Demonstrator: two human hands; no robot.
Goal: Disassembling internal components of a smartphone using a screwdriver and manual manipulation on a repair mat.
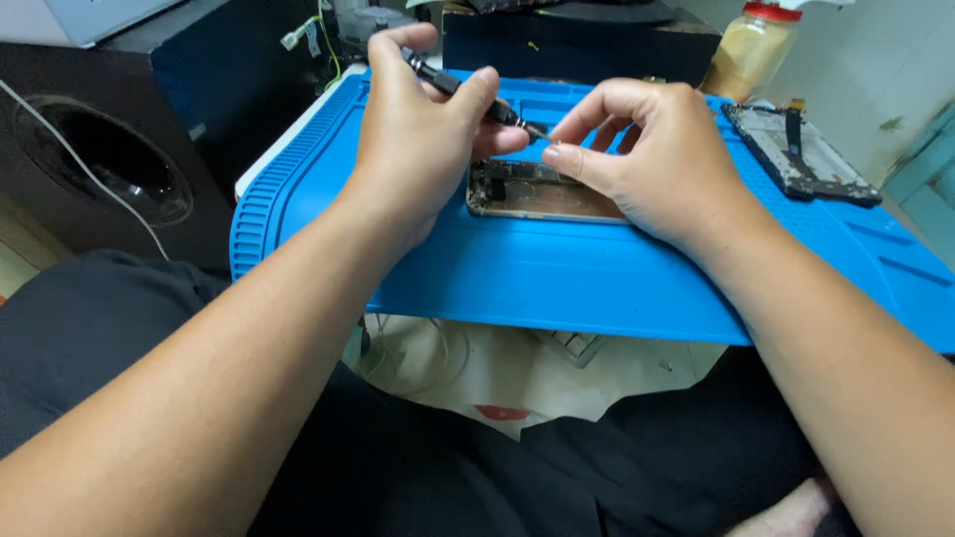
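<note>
Head view looks down on a blue work mat (597, 278), taken as landmark. Opened phone body (532, 191) lies flat near the mat's middle, internals exposed, partly hidden under both hands. Left hand (418, 139) is over the mat's left-centre, fingers closed around a slim dark screwdriver (468, 91), which slants down to the right with its tip just above the phone's upper edge. Right hand (657, 159) is right of the phone, thumb and forefinger pinched together at the screwdriver tip; possibly a tiny screw between them, too small to tell. Detached phone frame (801, 151) sits on the mat's far right corner area. Plastic bottle with red cap (753, 45) stands beyond the mat's far edge. Black speaker box (109, 169) sits off the mat's left side.
</note>
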